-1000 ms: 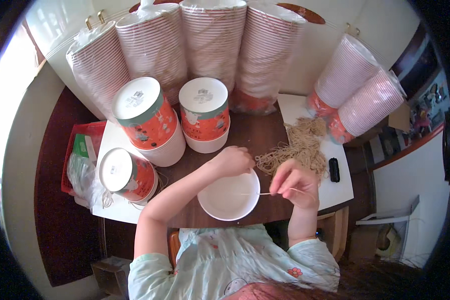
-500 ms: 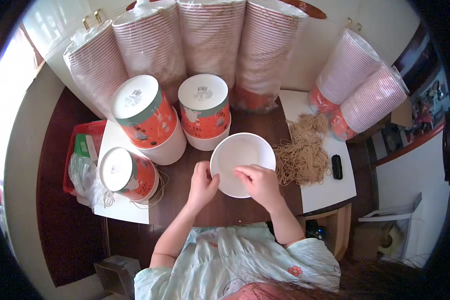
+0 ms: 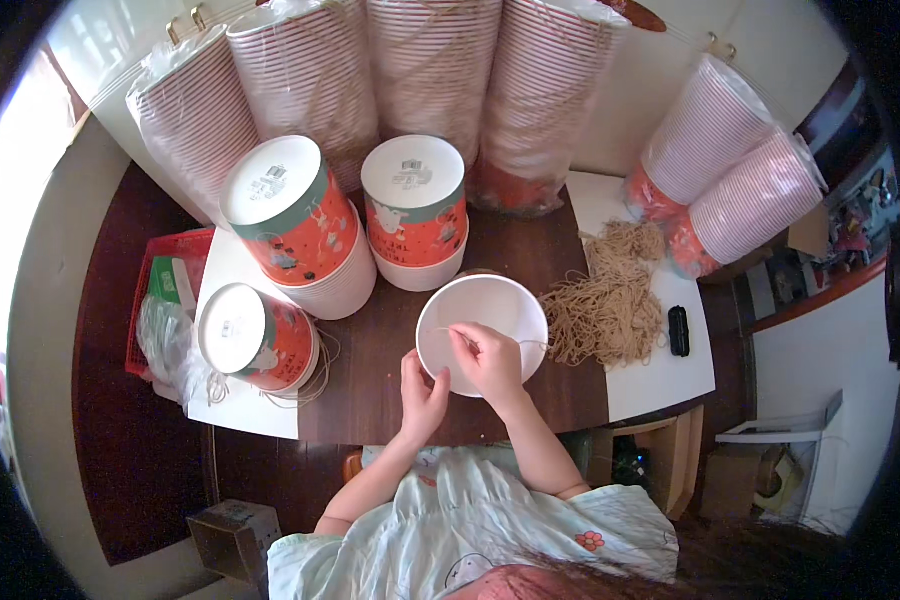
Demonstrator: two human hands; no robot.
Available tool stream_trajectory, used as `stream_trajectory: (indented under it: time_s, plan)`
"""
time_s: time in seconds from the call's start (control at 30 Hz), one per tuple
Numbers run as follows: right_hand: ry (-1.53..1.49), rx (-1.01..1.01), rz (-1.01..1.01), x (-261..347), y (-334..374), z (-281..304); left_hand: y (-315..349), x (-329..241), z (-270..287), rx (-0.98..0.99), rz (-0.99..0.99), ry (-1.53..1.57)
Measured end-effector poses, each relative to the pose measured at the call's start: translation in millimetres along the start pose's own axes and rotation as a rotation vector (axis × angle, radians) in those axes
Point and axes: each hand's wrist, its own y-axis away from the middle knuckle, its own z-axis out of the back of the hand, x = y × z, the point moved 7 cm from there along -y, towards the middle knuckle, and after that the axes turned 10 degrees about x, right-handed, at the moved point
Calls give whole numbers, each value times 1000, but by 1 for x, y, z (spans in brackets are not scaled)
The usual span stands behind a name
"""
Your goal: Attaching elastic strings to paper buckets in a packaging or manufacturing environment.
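Note:
A white paper bucket (image 3: pixel 500 300) stands open side up on the dark table, tilted a little toward me. My left hand (image 3: pixel 425 400) is at its near left rim, fingers outside and thumb by the edge, gripping the wall. Over the bucket's mouth, my right hand (image 3: pixel 490 365) pinches a thin tan string, whose end shows just past the fingertips. At the right rim a bit of the same string (image 3: pixel 536 345) comes through the wall. A tangled heap of tan strings (image 3: pixel 610 305) lies right of the bucket.
Upside-down red and green printed buckets (image 3: pixel 285 225) stand in stacks at left, with loose string (image 3: pixel 322 375) beside the nearest. Tall bagged stacks (image 3: pixel 430 80) line the back; two lean at right (image 3: pixel 760 190). A black object (image 3: pixel 678 332) and red basket (image 3: pixel 140 320) sit at the sides.
My right hand has moved left across the bucket's mouth, and the string end now shows. My left hand has shifted down and right along the rim.

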Motion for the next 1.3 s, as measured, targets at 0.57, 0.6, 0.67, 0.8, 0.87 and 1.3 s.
stream_trajectory:
  time_s: [0.57, 0.6, 0.67, 0.8, 0.87, 1.3]
  plan:
    - [-84, -13, -6, -3, -1, -6, 7, 19, -4, 11, 20, 80]
    - [-90, -19, -4, -3, -1, -6, 7, 19, -4, 10, 19, 80]
    - [-96, -24, -1, -3, -2, -6, 8, 16, -3, 6, 14, 71]
    - [-77, -40, 13, 0, -2, -5, 9, 16, -4, 22, 23, 33]
    - [-72, -42, 11, 0, -1, -5, 9, 15, -4, 14, 1, 37]
    - [-11, 90, -14, -9, 4, -16, 16, -11, -10, 27, -35, 49]
